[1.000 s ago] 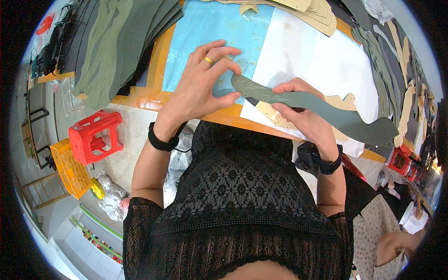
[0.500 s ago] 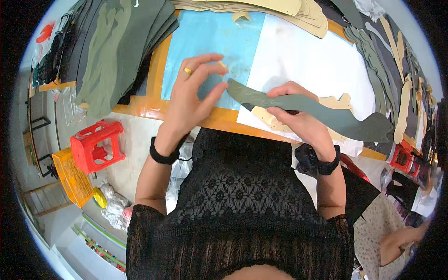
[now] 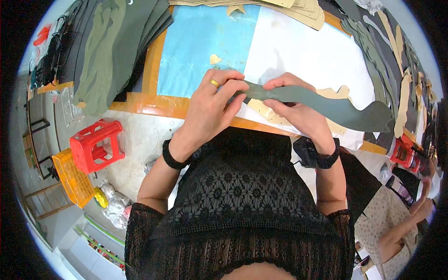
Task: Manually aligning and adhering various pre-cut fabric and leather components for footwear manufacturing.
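Observation:
A long, wavy dark-green cut piece (image 3: 322,103) stretches between my hands above the table's near edge. My left hand (image 3: 214,95), with a yellow ring, pinches its narrow left end between thumb and fingers. Farther along, my right hand (image 3: 298,100) grips the piece with the thumb below and the fingers above. Its wide curled end hangs out to the right. Under it lies a tan cut piece (image 3: 343,93), partly covered, with its outline showing past the green one. A small tan scrap (image 3: 215,59) rests on the blue sheet (image 3: 196,44) beyond my left hand.
White paper (image 3: 308,56) covers the table's right half. Green pieces (image 3: 112,51) are stacked at the left, tan pieces (image 3: 298,11) at the far edge, more green strips (image 3: 373,65) at right. A red stool (image 3: 97,145) and yellow crate (image 3: 74,177) stand left. Another person's arm (image 3: 401,233) shows lower right.
The small tan scrap has left my left hand and lies on the blue sheet. My left hand has moved right and taken hold of the green piece's narrow end.

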